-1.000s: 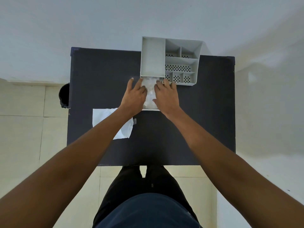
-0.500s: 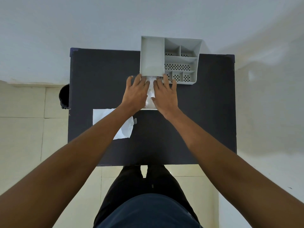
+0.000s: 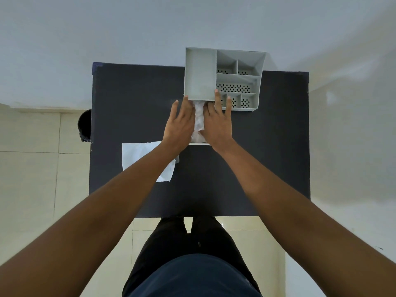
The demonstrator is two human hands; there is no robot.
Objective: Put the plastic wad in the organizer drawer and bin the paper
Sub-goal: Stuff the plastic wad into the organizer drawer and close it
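A crumpled clear plastic wad (image 3: 198,120) lies in the white drawer (image 3: 199,144), which is pulled out from the front of the grey organizer (image 3: 199,71). My left hand (image 3: 180,124) and my right hand (image 3: 217,123) lie flat on either side of the wad and press on it, so only a narrow strip shows between them. My fingertips reach the organizer's front edge. A white sheet of paper (image 3: 137,156) lies flat on the table to the left, partly under my left forearm.
The dark table (image 3: 132,99) stands against a pale wall. A black bin (image 3: 84,125) sits on the floor just past the table's left edge. The organizer's small perforated compartments (image 3: 233,87) are on its right side.
Both hands have slid forward toward the organizer and closed in over the wad. Less of the wad shows than before. The paper has not moved.
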